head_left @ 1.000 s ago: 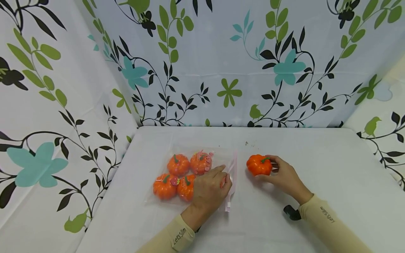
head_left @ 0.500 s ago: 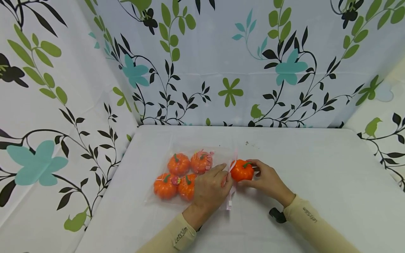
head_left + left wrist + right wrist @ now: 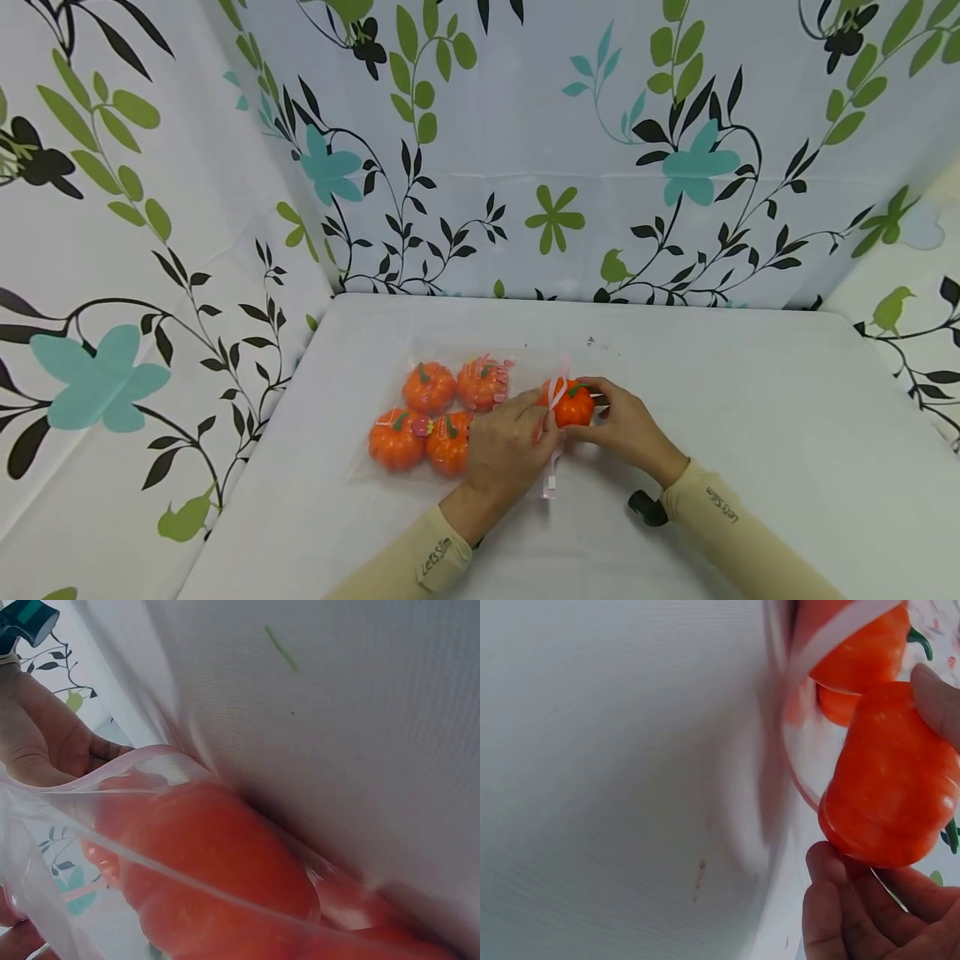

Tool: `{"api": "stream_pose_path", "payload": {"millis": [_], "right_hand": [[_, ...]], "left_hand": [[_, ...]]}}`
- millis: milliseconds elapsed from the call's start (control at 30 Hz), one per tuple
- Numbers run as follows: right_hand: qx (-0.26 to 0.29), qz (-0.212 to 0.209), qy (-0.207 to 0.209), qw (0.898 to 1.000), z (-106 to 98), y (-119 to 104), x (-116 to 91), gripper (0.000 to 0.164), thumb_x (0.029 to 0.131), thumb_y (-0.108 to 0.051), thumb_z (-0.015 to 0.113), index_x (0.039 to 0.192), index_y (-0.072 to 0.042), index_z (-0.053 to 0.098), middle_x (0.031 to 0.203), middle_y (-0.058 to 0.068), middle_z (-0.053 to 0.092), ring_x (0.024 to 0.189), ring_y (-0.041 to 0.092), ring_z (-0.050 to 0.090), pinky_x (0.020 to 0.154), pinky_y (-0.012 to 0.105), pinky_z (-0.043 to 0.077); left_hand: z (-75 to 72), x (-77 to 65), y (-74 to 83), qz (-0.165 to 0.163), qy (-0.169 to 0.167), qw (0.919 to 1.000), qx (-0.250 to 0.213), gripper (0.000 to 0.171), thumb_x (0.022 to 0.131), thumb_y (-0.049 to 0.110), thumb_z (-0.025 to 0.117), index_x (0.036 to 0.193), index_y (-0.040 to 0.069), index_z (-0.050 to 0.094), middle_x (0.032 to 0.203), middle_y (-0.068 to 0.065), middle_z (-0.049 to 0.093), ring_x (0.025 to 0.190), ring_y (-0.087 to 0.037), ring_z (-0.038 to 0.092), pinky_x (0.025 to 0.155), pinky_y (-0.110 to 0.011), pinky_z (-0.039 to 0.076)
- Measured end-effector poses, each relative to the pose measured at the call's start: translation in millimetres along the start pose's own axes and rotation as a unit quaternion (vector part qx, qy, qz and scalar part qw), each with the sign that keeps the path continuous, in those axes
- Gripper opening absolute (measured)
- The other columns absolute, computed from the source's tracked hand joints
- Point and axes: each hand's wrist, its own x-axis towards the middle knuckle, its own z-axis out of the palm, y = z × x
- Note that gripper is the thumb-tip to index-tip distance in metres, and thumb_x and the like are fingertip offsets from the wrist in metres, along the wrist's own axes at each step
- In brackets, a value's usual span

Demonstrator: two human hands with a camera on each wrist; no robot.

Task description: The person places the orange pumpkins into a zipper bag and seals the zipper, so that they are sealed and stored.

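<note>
A clear zip bag (image 3: 525, 362) with a pink edge lies on the table, several small orange toy pumpkins (image 3: 429, 387) inside it. My left hand (image 3: 506, 446) pinches the bag's film near its mouth, which stands open in the left wrist view. Between the thumb and fingers of my right hand (image 3: 626, 421) is another orange pumpkin (image 3: 892, 780) with a green stem. That pumpkin sits at the bag's mouth, its left side behind the pink edge in the head view. Part of the bag and of one pumpkin is hidden under my left hand.
The white table (image 3: 750, 400) reaches back to a patterned curtain (image 3: 480, 150). A black wrist device (image 3: 647, 508) shows at the right sleeve. Small dark marks dot the cloth behind the bag.
My right hand has carried its pumpkin leftward from the bare cloth to the bag's mouth. The left hand stays at the bag's edge. The head view has shifted slightly.
</note>
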Motion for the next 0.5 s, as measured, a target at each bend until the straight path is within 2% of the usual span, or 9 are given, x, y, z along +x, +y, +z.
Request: {"api": "stream_pose_path", "payload": {"millis": [133, 333, 500], "right_hand": [[0.000, -0.001, -0.017, 1.000, -4.7, -1.8, -0.2, 0.086, 0.072, -0.046, 0.089, 0.140, -0.007, 0.055, 0.126, 0.009, 0.064, 0.100, 0.026, 0.062, 0.080, 0.037, 0.056], [0.036, -0.011, -0.049, 0.998, -10.7, 1.8, 2.7, 0.083, 0.071, -0.038, 0.092, 0.137, -0.004, 0.057, 0.124, 0.008, 0.064, 0.096, 0.024, 0.063, 0.081, 0.035, 0.055], [0.053, -0.015, -0.043, 0.998, -12.5, 2.2, 5.6, 0.082, 0.072, -0.036, 0.092, 0.138, -0.003, 0.057, 0.126, 0.010, 0.064, 0.098, 0.025, 0.063, 0.082, 0.036, 0.055]], "left_hand": [[0.6, 0.7, 0.6, 0.001, 0.000, 1.0000, -0.004, 0.011, 0.084, 0.016, 0.075, 0.083, 0.006, 0.079, 0.102, -0.008, 0.076, 0.086, -0.019, 0.076, 0.074, -0.029, 0.060], [3.1, -0.2, 1.1, 0.005, 0.004, 1.0000, -0.001, 0.012, 0.085, 0.016, 0.073, 0.081, 0.006, 0.078, 0.099, -0.006, 0.076, 0.085, -0.018, 0.076, 0.073, -0.029, 0.060], [2.6, 0.1, 2.2, 0.003, 0.004, 1.0000, 0.003, 0.012, 0.084, 0.017, 0.074, 0.082, 0.007, 0.079, 0.101, -0.007, 0.077, 0.085, -0.019, 0.076, 0.073, -0.029, 0.060]]}}
